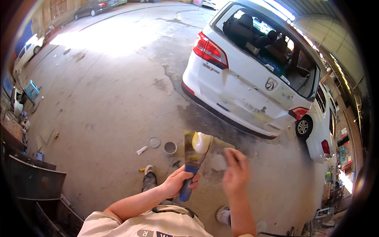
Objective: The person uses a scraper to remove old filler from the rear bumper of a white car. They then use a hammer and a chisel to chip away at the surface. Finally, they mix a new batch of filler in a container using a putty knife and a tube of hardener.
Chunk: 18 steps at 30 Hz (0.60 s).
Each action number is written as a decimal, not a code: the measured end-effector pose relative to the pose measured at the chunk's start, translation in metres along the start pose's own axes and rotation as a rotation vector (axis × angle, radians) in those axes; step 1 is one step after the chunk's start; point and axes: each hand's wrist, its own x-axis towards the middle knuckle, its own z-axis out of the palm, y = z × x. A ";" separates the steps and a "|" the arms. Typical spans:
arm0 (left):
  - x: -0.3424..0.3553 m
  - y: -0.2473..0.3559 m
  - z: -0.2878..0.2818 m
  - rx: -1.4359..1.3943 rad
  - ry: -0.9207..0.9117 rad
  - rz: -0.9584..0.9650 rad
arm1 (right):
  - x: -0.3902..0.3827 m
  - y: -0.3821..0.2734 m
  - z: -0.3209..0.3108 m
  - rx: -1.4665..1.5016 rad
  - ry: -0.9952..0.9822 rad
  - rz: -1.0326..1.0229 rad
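My left hand (176, 183) is closed round the blue handle of a putty knife (191, 168), its wide blade pointing up and away from me. A pale, creamy lump of putty (201, 143) with a yellow streak sits on that blade. My right hand (237, 172), a little blurred, pinches a thin, flat scraper (218, 153). The scraper's far edge meets or overlaps the putty knife's blade beside the putty; I cannot tell whether they touch.
Ahead to the right stands a white car (237, 87) with patches on its tailgate. On the floor lie an open can (170, 148), a round lid (154, 142) and a white tube (141, 150). Dark panels (37, 177) stand at lower left. Another white car (318, 136) is farther right.
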 end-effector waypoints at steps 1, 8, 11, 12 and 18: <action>0.004 -0.002 -0.002 0.035 -0.012 -0.020 | -0.003 -0.006 0.008 -0.014 -0.099 -0.056; 0.003 -0.009 -0.005 0.105 0.018 0.001 | 0.002 -0.008 0.009 -0.026 -0.196 -0.173; 0.005 -0.009 0.002 0.275 0.013 0.047 | 0.002 -0.011 0.012 -0.033 -0.223 -0.163; 0.006 -0.009 -0.002 0.349 0.055 0.045 | 0.001 -0.012 0.011 -0.020 -0.283 -0.206; -0.001 0.013 -0.003 0.669 0.133 -0.177 | 0.011 -0.004 -0.020 0.145 -0.229 -0.243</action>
